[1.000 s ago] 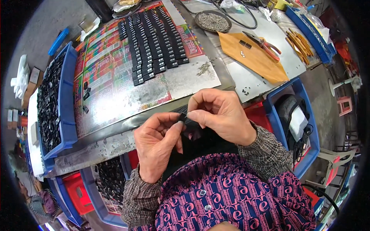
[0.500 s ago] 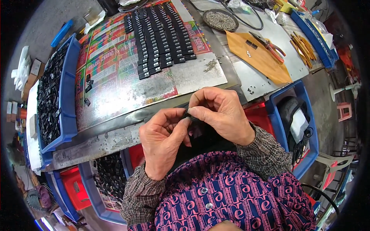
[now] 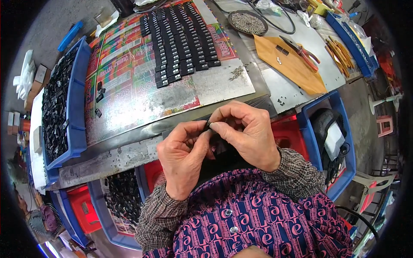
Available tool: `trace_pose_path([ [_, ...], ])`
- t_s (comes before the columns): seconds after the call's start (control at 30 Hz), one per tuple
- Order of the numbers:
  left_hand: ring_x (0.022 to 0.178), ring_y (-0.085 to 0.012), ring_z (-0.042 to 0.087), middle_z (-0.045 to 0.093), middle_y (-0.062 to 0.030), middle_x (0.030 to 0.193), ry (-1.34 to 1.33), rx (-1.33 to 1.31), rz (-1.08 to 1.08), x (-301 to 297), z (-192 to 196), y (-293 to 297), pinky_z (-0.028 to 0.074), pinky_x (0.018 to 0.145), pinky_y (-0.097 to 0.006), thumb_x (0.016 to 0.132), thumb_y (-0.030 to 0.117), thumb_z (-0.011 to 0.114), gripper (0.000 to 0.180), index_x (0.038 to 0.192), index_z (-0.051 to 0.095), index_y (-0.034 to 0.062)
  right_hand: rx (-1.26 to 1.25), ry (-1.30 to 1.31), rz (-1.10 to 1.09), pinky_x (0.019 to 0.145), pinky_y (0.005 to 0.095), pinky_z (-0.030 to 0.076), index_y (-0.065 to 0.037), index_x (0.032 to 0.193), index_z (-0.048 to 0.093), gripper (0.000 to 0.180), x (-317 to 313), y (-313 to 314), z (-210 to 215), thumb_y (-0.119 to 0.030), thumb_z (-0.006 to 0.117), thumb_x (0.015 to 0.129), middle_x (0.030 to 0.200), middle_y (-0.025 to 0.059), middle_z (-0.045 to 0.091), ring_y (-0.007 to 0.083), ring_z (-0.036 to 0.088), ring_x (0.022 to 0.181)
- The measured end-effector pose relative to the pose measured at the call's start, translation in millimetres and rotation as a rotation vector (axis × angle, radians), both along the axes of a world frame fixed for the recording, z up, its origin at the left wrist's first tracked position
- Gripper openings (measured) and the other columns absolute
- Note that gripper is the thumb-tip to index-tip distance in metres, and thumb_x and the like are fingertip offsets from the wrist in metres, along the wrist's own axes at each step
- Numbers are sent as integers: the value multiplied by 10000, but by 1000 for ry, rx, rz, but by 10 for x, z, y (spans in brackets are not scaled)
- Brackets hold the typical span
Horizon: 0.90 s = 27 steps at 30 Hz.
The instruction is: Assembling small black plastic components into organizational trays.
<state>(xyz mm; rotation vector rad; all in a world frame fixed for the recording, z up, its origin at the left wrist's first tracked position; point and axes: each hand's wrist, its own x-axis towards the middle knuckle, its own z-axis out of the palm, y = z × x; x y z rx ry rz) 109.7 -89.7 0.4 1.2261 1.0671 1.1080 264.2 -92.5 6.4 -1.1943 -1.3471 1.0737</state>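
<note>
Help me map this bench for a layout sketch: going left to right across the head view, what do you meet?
Blue bin of black parts → rows of black parts on the metal sheet → round dish of small metal bits → red-handled pliers → long blue tray.

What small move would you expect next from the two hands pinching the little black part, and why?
Probably press the small black part together: the left hand and right hand pinch it between fingertips above the table edge, apart from the finished rows of black parts.
</note>
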Motion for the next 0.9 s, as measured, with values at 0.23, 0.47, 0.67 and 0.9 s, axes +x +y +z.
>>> trace_pose_path([
  [0.23, 573, -94, 602, 648, -60, 756, -23, -17, 16, 14, 13, -5, 502, 498, -223, 874, -25, 636, 157, 1022, 620, -75, -13, 62, -56, 566, 218, 458, 40, 866, 608, 59, -59, 34, -59, -9, 627, 838, 754, 43, 619, 46, 539, 650],
  [0.47, 578, -86, 600, 643, -55, 745, -4, 18, 4, 17, -29, 3, 506, 507, -218, 881, -25, 627, 148, 1019, 619, -78, -14, 38, -9, 614, 173, 455, 46, 932, 601, 64, -35, 36, -107, 5, 605, 882, 831, -6, 598, 20, 524, 730],
  [0.67, 615, -53, 590, 652, -42, 790, 23, 19, -3, 15, -15, -3, 486, 527, -191, 885, -33, 622, 145, 1026, 624, -68, 41, -65, 10, 604, 181, 452, 46, 929, 593, 71, 14, 46, -66, -8, 607, 884, 811, -8, 588, 19, 515, 716],
  [0.9, 609, -49, 588, 651, -35, 778, 45, 28, -5, 8, -26, -7, 479, 520, -186, 880, -32, 627, 152, 1029, 625, -66, 34, -69, 48, 588, 188, 451, 37, 921, 587, 63, 38, 64, -81, -9, 605, 882, 782, -6, 571, 32, 518, 676],
])
